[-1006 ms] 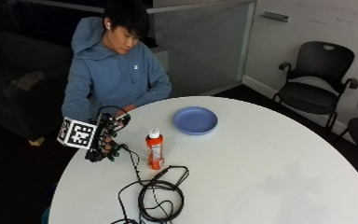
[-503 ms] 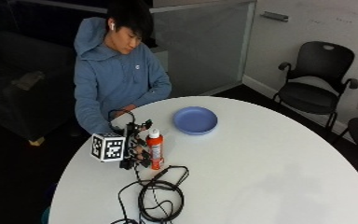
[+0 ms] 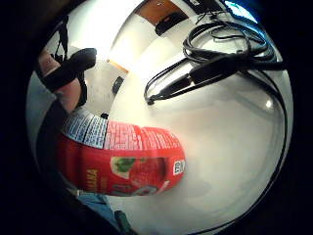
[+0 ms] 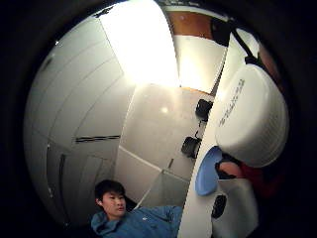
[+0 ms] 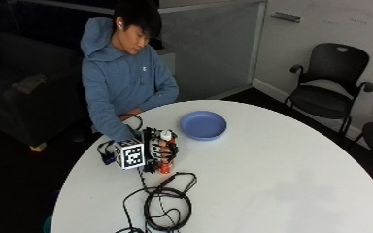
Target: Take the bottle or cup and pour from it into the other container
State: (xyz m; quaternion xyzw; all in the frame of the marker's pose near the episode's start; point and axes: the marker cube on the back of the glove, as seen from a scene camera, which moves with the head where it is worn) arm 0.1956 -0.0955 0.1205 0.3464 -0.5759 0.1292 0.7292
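Fingers of the gloved right hand (image 5: 155, 151) wrap the upright red, white-capped plastic bottle (image 5: 166, 156), ready for lifting toward the shallow blue plate (image 5: 203, 125).

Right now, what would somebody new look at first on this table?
Probably the gloved right hand near the table's edge, with its grip around a red bottle with a white cap. Next, the blue plate sitting farther in, apart from the bottle.
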